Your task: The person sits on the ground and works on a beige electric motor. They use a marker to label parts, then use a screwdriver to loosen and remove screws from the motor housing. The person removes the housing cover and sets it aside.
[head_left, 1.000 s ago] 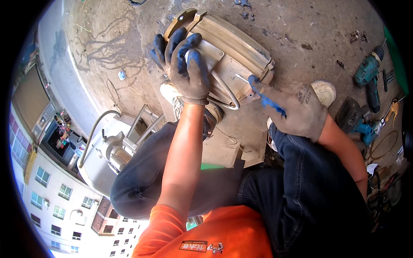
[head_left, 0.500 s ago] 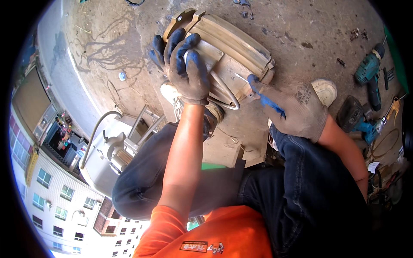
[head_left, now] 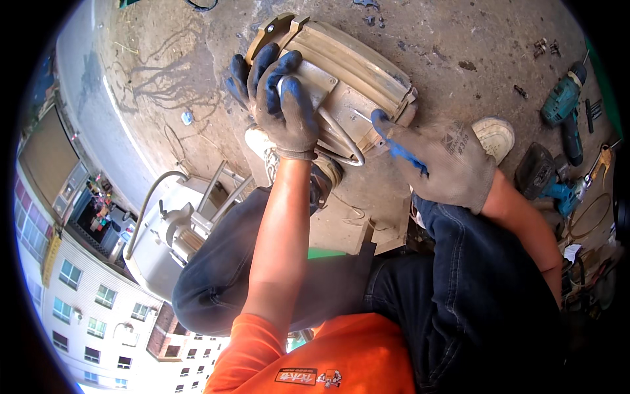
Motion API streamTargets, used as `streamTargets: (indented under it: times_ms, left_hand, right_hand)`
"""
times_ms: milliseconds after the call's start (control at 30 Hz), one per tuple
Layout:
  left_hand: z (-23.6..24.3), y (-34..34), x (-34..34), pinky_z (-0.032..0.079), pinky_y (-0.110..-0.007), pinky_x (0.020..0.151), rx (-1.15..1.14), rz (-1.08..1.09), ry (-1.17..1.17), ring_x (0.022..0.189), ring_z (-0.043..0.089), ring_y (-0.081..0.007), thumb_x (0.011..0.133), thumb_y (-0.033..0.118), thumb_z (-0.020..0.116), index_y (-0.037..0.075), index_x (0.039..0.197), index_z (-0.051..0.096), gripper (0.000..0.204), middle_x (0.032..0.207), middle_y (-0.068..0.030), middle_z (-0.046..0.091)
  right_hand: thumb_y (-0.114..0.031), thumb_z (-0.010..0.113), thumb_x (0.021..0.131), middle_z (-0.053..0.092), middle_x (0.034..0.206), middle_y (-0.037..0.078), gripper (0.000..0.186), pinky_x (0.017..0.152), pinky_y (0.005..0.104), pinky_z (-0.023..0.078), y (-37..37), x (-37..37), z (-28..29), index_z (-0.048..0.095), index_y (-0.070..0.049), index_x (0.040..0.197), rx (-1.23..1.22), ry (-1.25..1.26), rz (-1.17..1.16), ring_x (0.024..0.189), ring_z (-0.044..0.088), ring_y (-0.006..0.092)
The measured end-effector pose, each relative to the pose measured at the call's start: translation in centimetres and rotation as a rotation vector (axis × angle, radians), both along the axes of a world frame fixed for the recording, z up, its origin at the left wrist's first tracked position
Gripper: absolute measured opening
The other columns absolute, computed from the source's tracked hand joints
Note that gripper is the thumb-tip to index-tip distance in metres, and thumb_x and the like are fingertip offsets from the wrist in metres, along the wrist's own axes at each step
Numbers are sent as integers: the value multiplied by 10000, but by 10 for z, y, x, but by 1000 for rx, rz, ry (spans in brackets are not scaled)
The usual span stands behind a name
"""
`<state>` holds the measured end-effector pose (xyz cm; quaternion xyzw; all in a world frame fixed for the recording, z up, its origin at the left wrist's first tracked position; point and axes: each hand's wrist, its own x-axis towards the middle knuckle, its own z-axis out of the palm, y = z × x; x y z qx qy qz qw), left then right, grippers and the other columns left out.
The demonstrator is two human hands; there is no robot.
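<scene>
My left hand (head_left: pixel 279 105), in a grey-brown glove with blue fingertips, curls over the square metal plate (head_left: pixel 318 79) on a dusty metal housing (head_left: pixel 354 52) lying on the ground. A bent grey tube (head_left: pixel 344 141) comes out from under that hand along the housing's near side. My right hand (head_left: pixel 430 161), gloved alike, has its fingers closed on a thin light shaft (head_left: pixel 362 114), probably a screwdriver, which points into the recessed face of the housing; its handle is hidden in the glove.
At the right lie a teal drill (head_left: pixel 562 102), another power tool (head_left: pixel 556 194), orange-handled pliers (head_left: pixel 599 172) and scattered small parts. A white machine (head_left: pixel 151 249) with a motor stands at lower left. My shoes (head_left: pixel 495 138) flank the housing. The concrete ground (head_left: pixel 151 79) borders a road.
My right hand has moved slightly up and left, the thin shaft with it, toward the housing. My left hand stays over the plate, with only a slight shift.
</scene>
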<state>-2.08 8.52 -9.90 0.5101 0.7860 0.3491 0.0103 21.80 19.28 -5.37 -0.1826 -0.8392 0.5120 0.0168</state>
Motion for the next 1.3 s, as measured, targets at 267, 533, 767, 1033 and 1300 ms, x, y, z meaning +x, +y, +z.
streamTargets:
  times_ms: [267,533,767,1033,1300]
  left_hand:
    - [2,0,1,175,-509,1217,-3,-6,-15,1255,571,-319,990,290,406,0,1041,729,437,1156,-175,706]
    - [0,1,1,198,-517,1209,25,1,26,1235,589,-307,999,269,399,15,1033,730,418,1139,-147,715]
    - [0,2,-1,148,-540,1222,61,-1,-79,1218,572,-323,950,328,500,67,994,759,371,1134,-138,710]
    - [-1,2,0,163,-541,1215,61,10,-84,1223,572,-320,952,312,506,75,1012,760,352,1130,-133,711]
    - [0,1,-1,173,-533,1213,66,12,-63,1217,577,-325,954,321,509,75,1018,758,356,1119,-138,713]
  right_hand:
    - [-270,650,889,705,794,128,469,677,408,549,0,-2,3,636,-73,1314,26,-21,-11,715,707,281]
    - [-273,680,881,706,805,124,467,667,386,549,-1,0,0,645,-52,1291,33,23,-37,720,709,267]
    - [-207,659,881,711,821,129,455,674,394,553,4,-6,5,628,-47,1306,10,-66,-2,740,713,280]
    - [-249,689,838,698,793,113,547,668,392,550,1,0,-1,609,-66,1348,5,-31,-24,715,706,274]
    - [-281,695,849,689,769,120,560,668,396,551,3,1,4,606,-59,1356,-19,-55,3,708,703,269]
